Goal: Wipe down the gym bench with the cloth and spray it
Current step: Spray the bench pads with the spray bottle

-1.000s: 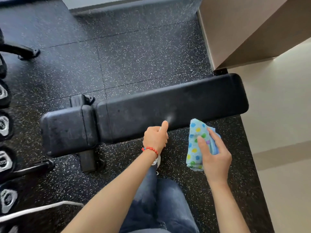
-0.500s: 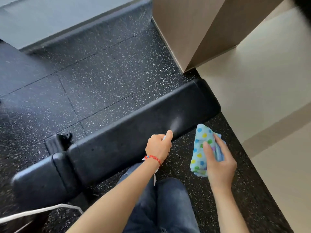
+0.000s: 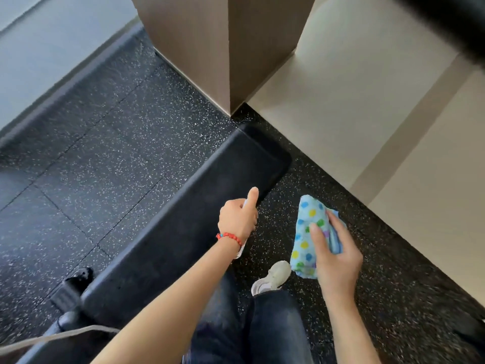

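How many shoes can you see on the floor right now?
1. A white shoe sits on the speckled floor near the bench, just below the dotted cloth in the right hand. A second shoe may be hidden under the jeans.

spray bottle (image 3: 246, 203): mostly hidden in left hand (image 3: 237, 221) | bench (image 3: 183, 227): cut off lower left
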Motion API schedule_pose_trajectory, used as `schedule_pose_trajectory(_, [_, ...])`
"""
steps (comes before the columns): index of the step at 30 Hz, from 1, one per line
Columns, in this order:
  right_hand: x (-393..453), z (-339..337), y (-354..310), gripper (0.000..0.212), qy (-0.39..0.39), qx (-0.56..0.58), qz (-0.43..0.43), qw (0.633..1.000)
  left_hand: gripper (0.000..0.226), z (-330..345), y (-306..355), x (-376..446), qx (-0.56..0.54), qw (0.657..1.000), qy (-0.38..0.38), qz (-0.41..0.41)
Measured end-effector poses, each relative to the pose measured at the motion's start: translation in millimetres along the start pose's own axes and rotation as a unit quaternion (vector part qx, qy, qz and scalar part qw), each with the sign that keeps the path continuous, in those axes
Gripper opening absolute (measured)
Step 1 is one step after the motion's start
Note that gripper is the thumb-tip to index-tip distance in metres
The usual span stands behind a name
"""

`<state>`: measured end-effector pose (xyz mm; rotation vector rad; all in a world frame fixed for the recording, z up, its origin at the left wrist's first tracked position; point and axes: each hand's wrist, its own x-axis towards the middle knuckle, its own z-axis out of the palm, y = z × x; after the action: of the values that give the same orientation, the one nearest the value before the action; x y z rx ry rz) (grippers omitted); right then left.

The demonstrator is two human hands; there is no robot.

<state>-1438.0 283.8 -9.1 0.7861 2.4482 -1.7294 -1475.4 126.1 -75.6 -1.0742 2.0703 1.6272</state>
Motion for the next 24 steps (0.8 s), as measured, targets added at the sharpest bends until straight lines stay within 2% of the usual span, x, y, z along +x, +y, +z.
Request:
schedule_pose_trajectory(3, [2, -27, 7, 0.047, 0.029, 0.024, 0.017, 0.999, 0.061, 18, 11, -15, -0.023, 0.999, -0.022, 0.027])
schedule_pose_trajectory(7, [8, -75, 19, 0.037, 0.055, 0.057, 0.034, 0.996, 0.064, 48, 28, -47, -0.035, 0.994, -0.027, 0.098])
schedule_pose_trajectory(10, [10, -119, 31, 0.037, 0.084, 0.063, 0.033, 0.994, 0.068, 80, 35, -72, -0.048, 0.990, -0.037, 0.128])
schedule_pose_trajectory(13, [11, -165, 48, 0.050, 0.124, 0.072, 0.051, 0.988, 0.070, 117, 36, -99, -0.065, 0.986, -0.075, 0.135])
schedule_pose_trajectory(18, [8, -234, 75, 0.041, 0.180, 0.093, 0.075, 0.976, 0.072, 179, 31, -141, -0.026, 0.978, -0.140, 0.155])
schedule_pose_trajectory(24, [-10, -311, 113, 0.036, 0.246, 0.126, 0.093, 0.956, 0.060, 262, 21, -191, 0.017, 0.957, -0.230, 0.179])
